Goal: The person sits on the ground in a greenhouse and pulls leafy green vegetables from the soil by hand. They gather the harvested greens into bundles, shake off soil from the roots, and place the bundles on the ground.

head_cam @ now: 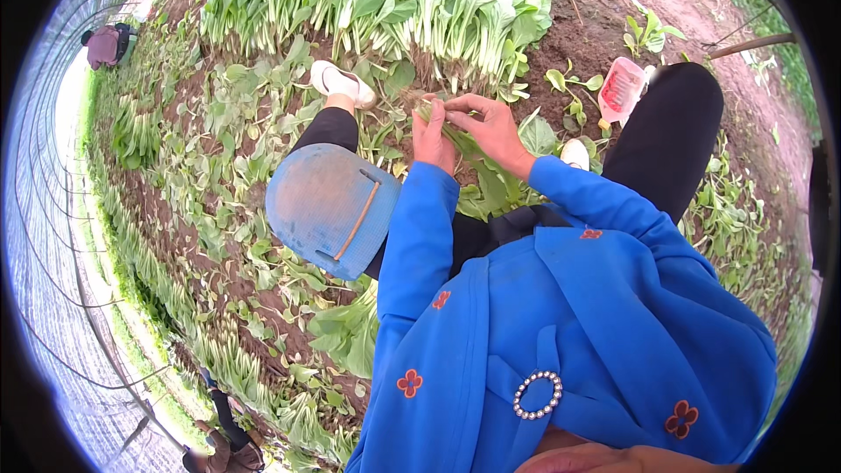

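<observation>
My left hand [435, 139] is closed around the root end of a leafy green plant [489, 177], whose leaves hang down towards my lap. Thumb and fingers of my right hand [487, 123] pinch the same plant near its roots, close beside the left. Just beyond both hands lies a long row of pulled leafy greens [394, 6], leaves pointing away from me and pale stems and roots towards me. A blue foam knee pad or seat [322, 210] with an orange strap rests by my left leg.
A pink plastic container [621, 89] lies on the soil at the right, near my knee. Loose leaves cover the ground at left. More greens [348, 335] lie beside me. Two other people [105, 46] are at the far left and lower left, under a hooped tunnel [49, 210].
</observation>
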Available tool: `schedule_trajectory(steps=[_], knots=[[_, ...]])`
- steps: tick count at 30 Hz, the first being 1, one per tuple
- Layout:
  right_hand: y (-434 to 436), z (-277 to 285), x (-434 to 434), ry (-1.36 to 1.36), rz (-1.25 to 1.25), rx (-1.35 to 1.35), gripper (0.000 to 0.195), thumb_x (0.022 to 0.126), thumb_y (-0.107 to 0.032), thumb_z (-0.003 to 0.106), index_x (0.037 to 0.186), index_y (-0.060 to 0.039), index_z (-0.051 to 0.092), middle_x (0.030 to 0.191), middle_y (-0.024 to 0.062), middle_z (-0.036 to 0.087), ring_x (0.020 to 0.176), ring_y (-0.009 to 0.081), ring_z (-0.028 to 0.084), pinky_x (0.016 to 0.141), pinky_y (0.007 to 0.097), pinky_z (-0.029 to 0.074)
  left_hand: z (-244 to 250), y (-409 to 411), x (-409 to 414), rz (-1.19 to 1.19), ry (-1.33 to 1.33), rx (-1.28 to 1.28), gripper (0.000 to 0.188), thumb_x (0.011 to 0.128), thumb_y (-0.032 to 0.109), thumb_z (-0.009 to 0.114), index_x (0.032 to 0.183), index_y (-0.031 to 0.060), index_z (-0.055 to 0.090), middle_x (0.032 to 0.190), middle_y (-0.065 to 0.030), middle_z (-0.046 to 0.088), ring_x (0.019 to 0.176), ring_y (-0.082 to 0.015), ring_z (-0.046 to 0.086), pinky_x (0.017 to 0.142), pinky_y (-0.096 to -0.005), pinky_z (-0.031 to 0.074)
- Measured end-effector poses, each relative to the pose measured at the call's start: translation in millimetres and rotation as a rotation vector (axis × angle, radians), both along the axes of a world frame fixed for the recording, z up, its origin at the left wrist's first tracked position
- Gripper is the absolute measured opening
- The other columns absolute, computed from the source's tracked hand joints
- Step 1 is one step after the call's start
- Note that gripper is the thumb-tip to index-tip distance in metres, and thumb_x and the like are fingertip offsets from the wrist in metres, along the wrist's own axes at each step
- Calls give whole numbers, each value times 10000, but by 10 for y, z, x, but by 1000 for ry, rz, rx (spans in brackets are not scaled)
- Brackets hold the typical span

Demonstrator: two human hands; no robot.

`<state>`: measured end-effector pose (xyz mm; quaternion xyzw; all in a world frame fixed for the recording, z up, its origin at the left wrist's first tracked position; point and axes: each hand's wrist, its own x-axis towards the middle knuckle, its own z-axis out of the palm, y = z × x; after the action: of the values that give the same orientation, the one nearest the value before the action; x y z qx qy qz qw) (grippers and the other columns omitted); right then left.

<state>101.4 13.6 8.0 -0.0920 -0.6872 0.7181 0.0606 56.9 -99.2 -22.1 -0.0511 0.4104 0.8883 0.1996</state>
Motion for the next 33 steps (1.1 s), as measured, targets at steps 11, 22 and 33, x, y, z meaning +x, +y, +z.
schedule_trajectory(steps=[11,22,33], knots=[[-94,-310,-56,0,-59,-1,166,828,-97,682,977,-28,707,988,61,673,932,149,616,820,286,475,-51,-51,-59,-36,-87,95,262,967,312,561,1015,56,535,1011,-48,552,960,-160,546,866,-351,475],[7,-546,-243,-62,34,-127,160,827,-110,680,947,-5,694,952,72,674,940,149,612,877,293,452,-226,-85,-184,-27,-112,41,334,933,384,580,1002,61,530,1022,-71,573,1021,-207,560,929,-407,471],[981,-1540,-1421,-33,-130,723,142,793,-66,608,909,-55,688,866,119,663,843,295,623,767,377,494,-435,-12,-494,280,-279,-207,270,913,291,661,860,105,472,638,28,419,559,-95,424,581,-284,432]])
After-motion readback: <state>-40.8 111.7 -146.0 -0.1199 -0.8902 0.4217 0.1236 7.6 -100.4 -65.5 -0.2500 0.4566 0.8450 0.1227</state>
